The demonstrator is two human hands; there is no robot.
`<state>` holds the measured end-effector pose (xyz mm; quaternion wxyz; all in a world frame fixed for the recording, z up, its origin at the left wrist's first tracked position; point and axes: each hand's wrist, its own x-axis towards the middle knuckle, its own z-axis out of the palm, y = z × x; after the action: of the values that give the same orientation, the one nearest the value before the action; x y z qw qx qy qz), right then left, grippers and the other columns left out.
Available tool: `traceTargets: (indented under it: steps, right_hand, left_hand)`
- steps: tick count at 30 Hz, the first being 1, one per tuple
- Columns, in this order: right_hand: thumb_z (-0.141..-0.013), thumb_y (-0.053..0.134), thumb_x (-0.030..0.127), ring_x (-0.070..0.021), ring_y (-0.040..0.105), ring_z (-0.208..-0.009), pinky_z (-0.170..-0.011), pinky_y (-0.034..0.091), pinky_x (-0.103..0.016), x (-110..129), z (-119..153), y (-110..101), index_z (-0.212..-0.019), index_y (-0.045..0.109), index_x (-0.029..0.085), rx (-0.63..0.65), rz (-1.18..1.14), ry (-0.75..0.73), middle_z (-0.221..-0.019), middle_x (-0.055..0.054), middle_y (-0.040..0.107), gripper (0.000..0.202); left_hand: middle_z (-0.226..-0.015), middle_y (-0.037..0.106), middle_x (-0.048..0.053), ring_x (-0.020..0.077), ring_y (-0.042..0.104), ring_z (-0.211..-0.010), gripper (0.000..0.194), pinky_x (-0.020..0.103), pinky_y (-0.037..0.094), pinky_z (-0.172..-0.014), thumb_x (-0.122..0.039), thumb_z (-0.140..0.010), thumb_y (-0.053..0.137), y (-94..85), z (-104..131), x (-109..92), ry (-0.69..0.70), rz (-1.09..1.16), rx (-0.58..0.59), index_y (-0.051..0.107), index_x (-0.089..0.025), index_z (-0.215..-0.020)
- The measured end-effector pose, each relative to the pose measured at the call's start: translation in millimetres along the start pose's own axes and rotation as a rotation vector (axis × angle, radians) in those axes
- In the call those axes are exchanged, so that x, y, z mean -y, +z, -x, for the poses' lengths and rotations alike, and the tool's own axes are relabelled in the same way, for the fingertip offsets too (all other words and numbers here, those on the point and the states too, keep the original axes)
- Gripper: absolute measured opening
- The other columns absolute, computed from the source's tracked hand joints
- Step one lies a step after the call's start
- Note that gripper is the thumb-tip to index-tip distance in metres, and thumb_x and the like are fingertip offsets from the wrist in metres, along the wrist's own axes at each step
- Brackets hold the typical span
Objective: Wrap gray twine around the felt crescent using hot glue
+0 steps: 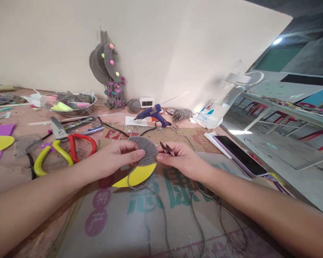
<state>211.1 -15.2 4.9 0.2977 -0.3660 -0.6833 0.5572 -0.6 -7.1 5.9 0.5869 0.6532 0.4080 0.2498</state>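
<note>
A yellow crescent [140,175], its upper part wound with grey yarn [146,148], is pinched between the thumb and fingers of my left hand [126,154]. My right hand [177,157] is closed at the crescent's right edge, thumb and forefinger touching it. Small dark pointed blades [167,148], like thread snips, stick out of my right fist; their handles are hidden in the palm. From the crescent a loose yarn strand [163,204] loops down over the printed plastic-covered cardboard [115,222].
A blue glue gun [153,114] lies behind my hands, its black cord trailing left. Red-and-yellow-handled scissors [60,134] and a bowl of scraps [70,104] are at left. On the right are a phone [239,154] and a clear jug [218,102]. A decorated grey hanging [106,68] is on the wall.
</note>
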Motion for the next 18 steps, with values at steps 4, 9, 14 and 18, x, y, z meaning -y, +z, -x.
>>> traceTargets:
  steps: [4,9,14,18]
  right_hand:
    - [-0.080,0.057,0.029,-0.0065,0.043,-0.063,-0.059,0.034,-0.019,1.6,0.1,2.4,-0.084,0.060,0.013,0.014,-0.012,-0.049,-0.073,0.002,0.051,0.016]
    - [-0.079,0.058,0.027,-0.0060,0.041,-0.059,-0.056,0.034,-0.018,4.3,0.9,4.1,-0.082,0.060,0.014,-0.013,0.013,-0.068,-0.068,0.003,0.050,0.014]
    - [-0.080,0.056,0.028,-0.0058,0.040,-0.059,-0.055,0.033,-0.018,1.4,0.2,1.2,-0.083,0.060,0.014,-0.043,0.089,-0.046,-0.067,0.003,0.048,0.015]
    - [-0.081,0.054,0.031,-0.0074,0.042,-0.062,-0.058,0.034,-0.019,-1.5,-0.9,-0.1,-0.085,0.059,0.014,-0.062,0.154,0.004,-0.070,0.002,0.049,0.018]
  left_hand:
    - [-0.043,0.036,-0.008,0.0038,0.028,-0.032,0.033,0.016,0.016,-0.031,-0.047,-0.077,0.053,-0.5,3.1,-0.6,-0.116,0.075,0.032,0.051,-0.017,-0.065]
    - [-0.045,0.036,-0.008,0.0029,0.027,-0.034,0.032,0.015,0.017,-0.031,-0.044,-0.078,0.053,0.2,3.7,-2.8,-0.087,0.078,0.051,0.049,-0.017,-0.062]
    - [-0.054,0.048,-0.004,0.0060,0.042,-0.046,0.035,0.016,0.030,-0.041,-0.044,-0.079,0.051,1.0,1.0,-2.1,0.077,-0.105,-0.036,0.053,-0.016,-0.059]
    - [-0.049,0.047,-0.003,0.0074,0.040,-0.043,0.038,0.018,0.028,-0.038,-0.044,-0.080,0.048,2.9,0.5,-3.3,0.077,-0.264,-0.105,0.053,-0.016,-0.056]
